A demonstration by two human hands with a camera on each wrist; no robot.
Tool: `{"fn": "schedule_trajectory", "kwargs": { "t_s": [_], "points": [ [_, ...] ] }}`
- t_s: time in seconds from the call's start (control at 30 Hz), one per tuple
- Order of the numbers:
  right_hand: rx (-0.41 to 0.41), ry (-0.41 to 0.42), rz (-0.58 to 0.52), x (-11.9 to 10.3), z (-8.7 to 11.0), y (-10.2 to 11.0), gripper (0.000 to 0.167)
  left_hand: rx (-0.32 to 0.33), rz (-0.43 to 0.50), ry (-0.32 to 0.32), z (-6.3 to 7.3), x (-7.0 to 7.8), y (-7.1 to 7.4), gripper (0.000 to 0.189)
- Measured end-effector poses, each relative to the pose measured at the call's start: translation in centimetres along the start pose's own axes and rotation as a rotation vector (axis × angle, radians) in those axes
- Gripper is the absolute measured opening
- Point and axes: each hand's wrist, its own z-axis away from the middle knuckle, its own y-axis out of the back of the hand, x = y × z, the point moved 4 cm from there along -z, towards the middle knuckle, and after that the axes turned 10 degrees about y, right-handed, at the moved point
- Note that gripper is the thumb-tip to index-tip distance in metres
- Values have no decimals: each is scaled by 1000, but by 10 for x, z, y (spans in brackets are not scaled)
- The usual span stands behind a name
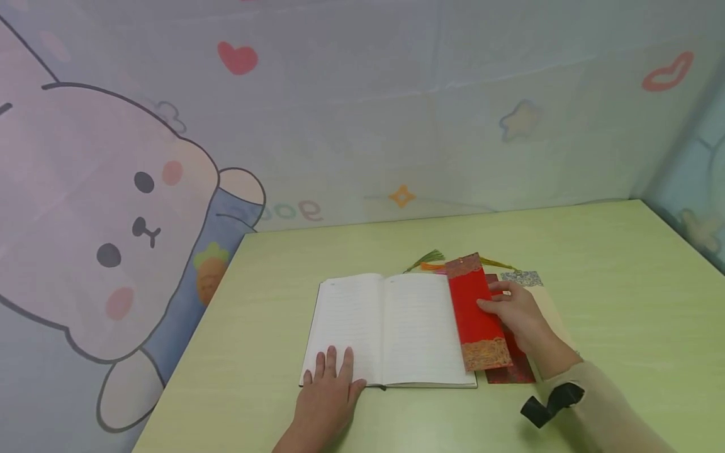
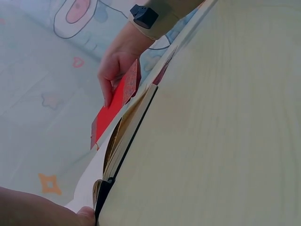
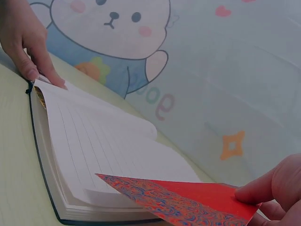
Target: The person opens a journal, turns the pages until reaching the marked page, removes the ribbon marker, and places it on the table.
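Note:
An open lined notebook (image 1: 416,333) lies on the table with blank pages showing. My left hand (image 1: 327,393) rests on the lower part of its left page, fingers straight and spread. Between thumb and fingers, my right hand (image 1: 518,318) pinches a red bookmark (image 1: 474,305) with patterned bands at both ends. The bookmark is tilted over the right page's outer edge, and the right wrist view shows its patterned end (image 3: 183,200) raised over the paper. Beneath that hand lies a darker red bookmark (image 1: 510,374), partly hidden, and beside it a cream bookmark (image 1: 549,308) with a grey patterned top.
Green (image 1: 427,258) and yellow tassels (image 1: 498,263) stretch out behind the notebook and bookmarks. The light green table (image 1: 272,302) meets a cartoon-printed cloth (image 1: 351,126) at the back. A black strap (image 1: 552,406) hangs at the right sleeve.

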Motion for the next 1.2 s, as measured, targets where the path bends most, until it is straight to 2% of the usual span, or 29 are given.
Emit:
{"fn": "schedule_trajectory", "kwargs": {
  "t_s": [0.2,0.63,1.2],
  "points": [
    [8,12,32,2,1,14,65,-5,-12,-3,-2,0,0,55],
    [3,36,1,7,2,42,71,-2,-20,0,-2,-1,-1,54],
    [13,6,-14,20,6,68,76,-6,-11,1,-2,-1,-1,54]
  ]
}}
